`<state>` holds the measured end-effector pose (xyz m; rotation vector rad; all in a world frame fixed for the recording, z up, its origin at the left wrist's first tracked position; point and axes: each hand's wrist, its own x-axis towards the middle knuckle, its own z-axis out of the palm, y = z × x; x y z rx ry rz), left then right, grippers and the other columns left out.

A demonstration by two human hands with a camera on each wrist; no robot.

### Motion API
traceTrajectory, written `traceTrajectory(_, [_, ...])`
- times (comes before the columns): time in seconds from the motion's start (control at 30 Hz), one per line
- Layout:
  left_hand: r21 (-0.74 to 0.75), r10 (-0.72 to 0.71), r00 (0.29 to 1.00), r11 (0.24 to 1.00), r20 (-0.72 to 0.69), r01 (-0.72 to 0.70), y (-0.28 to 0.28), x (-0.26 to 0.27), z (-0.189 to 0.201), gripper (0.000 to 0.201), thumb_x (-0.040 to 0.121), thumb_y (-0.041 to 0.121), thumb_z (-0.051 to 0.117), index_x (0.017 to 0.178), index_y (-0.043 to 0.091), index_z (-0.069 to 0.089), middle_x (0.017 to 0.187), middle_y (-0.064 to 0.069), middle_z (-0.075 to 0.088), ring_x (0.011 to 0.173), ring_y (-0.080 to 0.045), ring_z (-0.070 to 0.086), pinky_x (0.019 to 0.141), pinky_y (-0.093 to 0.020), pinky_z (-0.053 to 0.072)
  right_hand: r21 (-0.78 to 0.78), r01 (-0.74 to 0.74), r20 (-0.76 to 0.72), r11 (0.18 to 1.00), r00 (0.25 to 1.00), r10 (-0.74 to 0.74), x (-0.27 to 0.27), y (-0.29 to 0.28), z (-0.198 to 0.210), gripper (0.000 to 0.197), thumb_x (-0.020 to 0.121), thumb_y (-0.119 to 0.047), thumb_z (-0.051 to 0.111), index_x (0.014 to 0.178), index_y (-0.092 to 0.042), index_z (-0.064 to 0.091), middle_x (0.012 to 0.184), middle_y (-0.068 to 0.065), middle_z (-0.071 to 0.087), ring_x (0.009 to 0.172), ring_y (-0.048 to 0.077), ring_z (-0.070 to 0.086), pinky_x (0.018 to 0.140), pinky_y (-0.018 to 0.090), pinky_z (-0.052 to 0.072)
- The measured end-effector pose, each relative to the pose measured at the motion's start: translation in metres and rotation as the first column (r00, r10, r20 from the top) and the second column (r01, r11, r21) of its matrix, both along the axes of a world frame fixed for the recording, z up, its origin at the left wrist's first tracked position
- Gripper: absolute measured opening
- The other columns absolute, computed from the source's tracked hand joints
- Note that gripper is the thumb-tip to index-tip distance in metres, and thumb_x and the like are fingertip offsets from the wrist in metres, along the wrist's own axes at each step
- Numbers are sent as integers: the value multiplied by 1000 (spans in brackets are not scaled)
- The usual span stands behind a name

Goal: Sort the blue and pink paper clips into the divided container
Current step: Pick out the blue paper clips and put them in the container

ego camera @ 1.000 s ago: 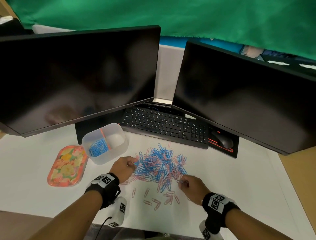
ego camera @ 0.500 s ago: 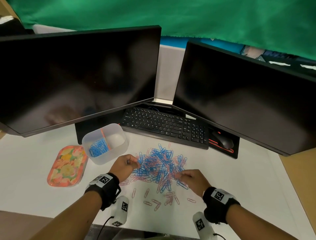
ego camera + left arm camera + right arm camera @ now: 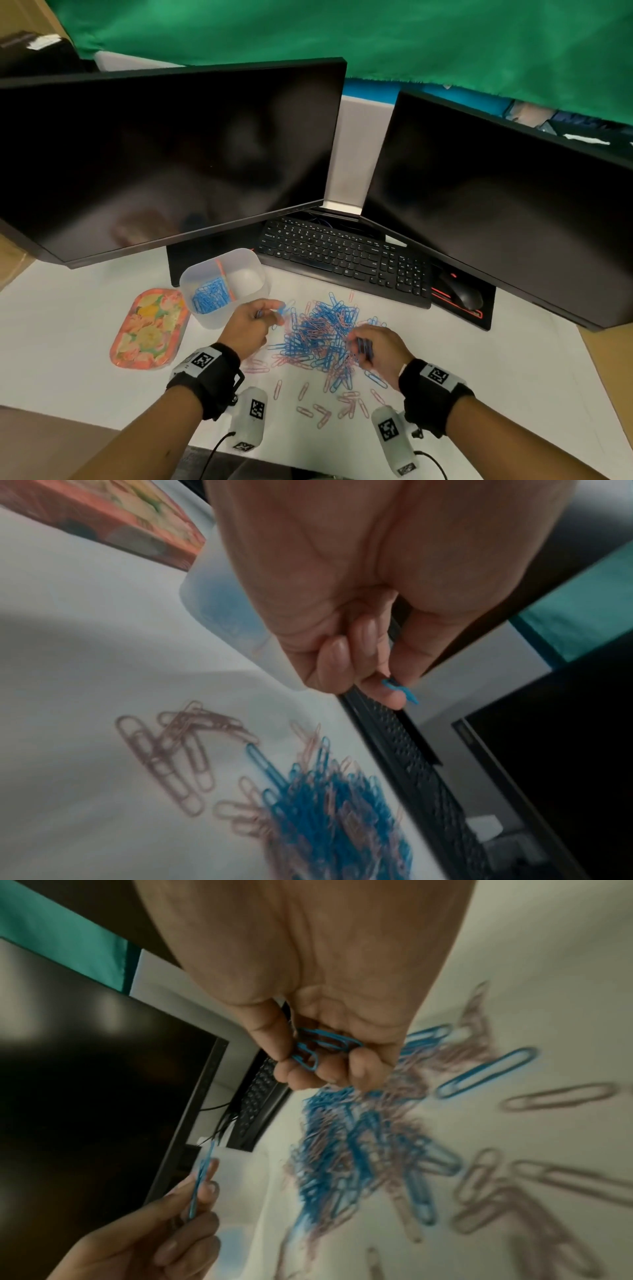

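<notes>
Head looks down; 2 wrist views share clip pile [image 3: 322, 339].

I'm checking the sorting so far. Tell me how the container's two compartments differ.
The left compartment holds a heap of blue paper clips; the right compartment shows only its pale floor. The left one lies nearer the floral tray, the right one nearer the keyboard. Both share the translucent container and its orange divider.

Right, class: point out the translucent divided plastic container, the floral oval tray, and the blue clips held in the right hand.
translucent divided plastic container [image 3: 255, 265]: head view, far right rim.
floral oval tray [image 3: 149, 330]: head view, centre of its patterned face.
blue clips [image 3: 325, 1042]: right wrist view, loops between thumb and curled fingers.
</notes>
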<state>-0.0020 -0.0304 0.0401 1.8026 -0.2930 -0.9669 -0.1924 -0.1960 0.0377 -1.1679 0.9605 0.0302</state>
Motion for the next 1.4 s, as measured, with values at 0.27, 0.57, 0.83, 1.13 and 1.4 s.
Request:
traceTrajectory(0.27, [56, 278, 954, 957, 111, -285, 26, 56, 27, 24, 89, -2, 49, 92, 10, 69, 80, -9, 57, 63, -18, 43, 57, -28, 44, 29, -230, 22, 973, 973, 230, 110, 40, 38, 19, 97, -5, 40, 97, -4, 60, 67, 8, 56, 53, 18, 50, 47, 28, 36])
traceTrajectory(0.57, [369, 139, 936, 892, 323, -260, 44, 104, 22, 22, 88, 7, 53, 103, -1, 68, 106, -17, 67, 99, -34, 62, 84, -34, 51, 49, -298, 5, 953, 954, 298, 220, 88, 61, 22, 98, -7, 39, 78, -8, 47, 70, 10, 49, 57, 21, 50, 55, 29, 45])
traceTrajectory(0.83, [354, 169, 940, 895, 296, -273, 39, 112, 24, 24, 85, 7, 49, 105, 6, 63, 107, -20, 67, 98, -37, 65, 91, -44, 54, 15, -250, 17, 968, 968, 250, 231, 78, 53, 28, 93, 3, 41, 71, -11, 51, 67, 9, 42, 59, 17, 43, 80, 34, 51])
traceTrajectory(1.13, [225, -71, 848, 973, 526, -58, 7, 64, 31, 20, 86, 7, 54, 80, 25, 60, 88, -2, 67, 85, -22, 63, 82, -26, 49, -265, -301, -96, 916, 954, 285, 109, -2, 47, 20, 95, -3, 47, 106, 0, 63, 87, 10, 62, 72, 17, 59, 60, 19, 53])
traceTrajectory(1.4, [359, -569, 723, 818, 392, 450, -25, -34, 3, 14, 80, 14, 56, 77, 20, 69, 77, 10, 68, 73, -10, 63, 71, -21, 51, -564, -454, -423, 689, 876, 231, -12, -17, 3, 21, 85, -4, 49, 84, -14, 67, 81, -3, 66, 72, 10, 60, 63, 17, 44])
